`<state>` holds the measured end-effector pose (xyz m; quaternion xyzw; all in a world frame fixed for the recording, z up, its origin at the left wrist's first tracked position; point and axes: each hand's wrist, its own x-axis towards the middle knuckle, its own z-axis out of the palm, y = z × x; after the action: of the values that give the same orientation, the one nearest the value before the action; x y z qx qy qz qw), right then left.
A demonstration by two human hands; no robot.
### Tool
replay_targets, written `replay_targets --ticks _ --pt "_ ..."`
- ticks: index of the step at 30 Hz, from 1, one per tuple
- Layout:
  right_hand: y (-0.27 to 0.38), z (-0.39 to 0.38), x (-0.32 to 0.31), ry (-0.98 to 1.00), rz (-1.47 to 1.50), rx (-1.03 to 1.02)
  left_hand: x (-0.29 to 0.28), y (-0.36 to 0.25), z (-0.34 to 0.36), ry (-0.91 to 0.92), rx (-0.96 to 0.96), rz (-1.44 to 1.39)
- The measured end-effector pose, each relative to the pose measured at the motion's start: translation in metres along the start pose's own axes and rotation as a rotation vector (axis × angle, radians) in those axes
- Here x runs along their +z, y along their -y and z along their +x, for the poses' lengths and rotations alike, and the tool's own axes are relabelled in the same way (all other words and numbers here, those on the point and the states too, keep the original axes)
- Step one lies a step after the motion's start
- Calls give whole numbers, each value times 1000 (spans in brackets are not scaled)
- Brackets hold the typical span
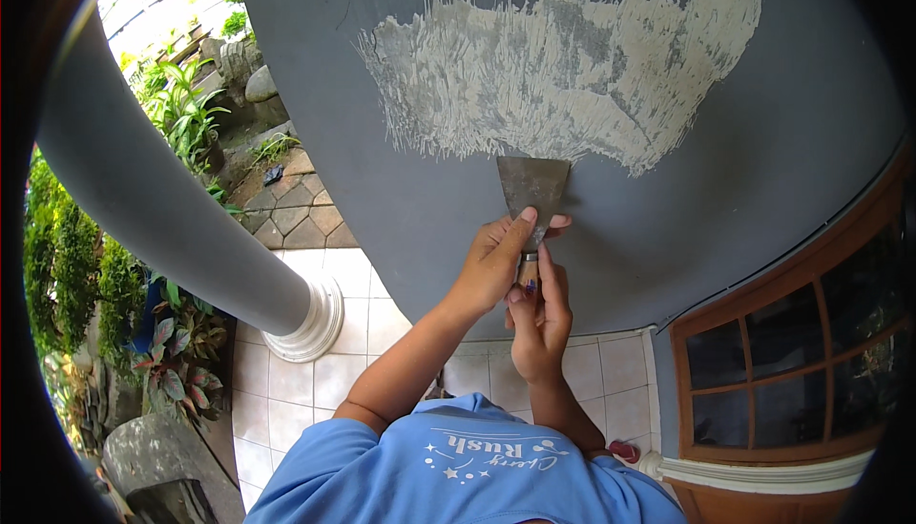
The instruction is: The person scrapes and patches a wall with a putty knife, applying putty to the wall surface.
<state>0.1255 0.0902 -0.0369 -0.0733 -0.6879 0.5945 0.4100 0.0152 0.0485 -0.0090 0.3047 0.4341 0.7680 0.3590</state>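
Observation:
A putty knife (pixel 534 181) with a broad metal blade and a wooden handle is in both of my hands, its blade edge up at the lower border of a rough whitish patch (pixel 572 66) on the grey wall (pixel 439 238). My left hand (pixel 496 262) closes round the lower blade, thumb lying on its face. Below it, my right hand (pixel 540 328) grips the wooden handle. The patch shows streaky, uneven edges and greyer areas where the wall shows through. Whether the blade touches the wall is hard to tell.
To the left stands a grey column (pixel 181 180) on a white round base (pixel 310 319). Beyond it are green plants (pixel 186 109) and stone paving (pixel 296 204). A wood-framed window (pixel 782 352) is at right. Pale tiles (pixel 334 376) cover the floor.

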Motion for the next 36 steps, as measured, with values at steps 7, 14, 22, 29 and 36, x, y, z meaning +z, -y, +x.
replay_targets --ticks 7,14,22,29,36 --pt "-13 -13 14 -13 417 211 17 -6 4 -3 -10 -17" --pt "10 -8 17 -61 101 -14 28 -14 2 -11 -22 -23" --pt "-31 8 4 11 182 30 28 4 18 -130 90 80" --pt "-28 5 24 -171 -99 -292 27 -13 18 -69 13 46" --pt "13 -3 28 -84 -34 -61 28 -31 3 -31 -38 -11"
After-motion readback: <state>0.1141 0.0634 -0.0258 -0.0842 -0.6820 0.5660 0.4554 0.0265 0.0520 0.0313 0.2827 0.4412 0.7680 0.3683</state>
